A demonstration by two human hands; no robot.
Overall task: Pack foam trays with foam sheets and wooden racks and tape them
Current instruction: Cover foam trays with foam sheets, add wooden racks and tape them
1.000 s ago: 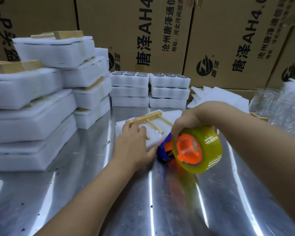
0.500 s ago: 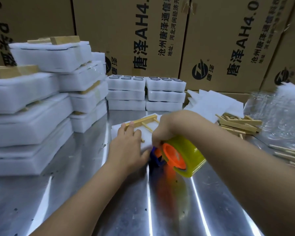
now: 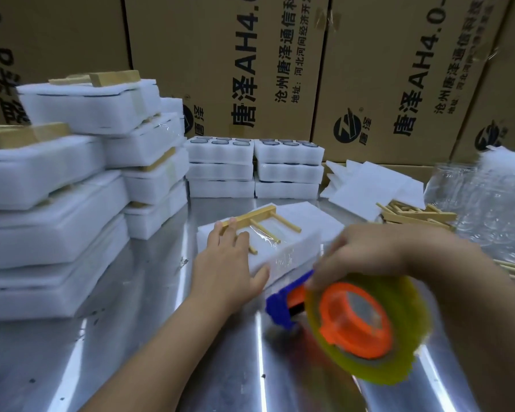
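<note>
Fingers (image 3: pixel 242 240) of the left hand (image 3: pixel 226 263) lie straight and spread. On the steel counter (image 3: pixel 131 337), midway between its left and right edges, they press down the foam tray (image 3: pixel 304 230). The tray looks light, soft and likely to slide, so flat pressure on top suits it. The right hand (image 3: pixel 369 251) grips the blurred tape dispenser (image 3: pixel 360 325) at the tray's near side. The thin-pegged wooden rack (image 3: pixel 250 217) on top seems fragile.

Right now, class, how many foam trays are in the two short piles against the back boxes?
6. The left pile holds three: top, middle and bottom. The right pile holds three likewise. Others may be hidden behind them.
</note>
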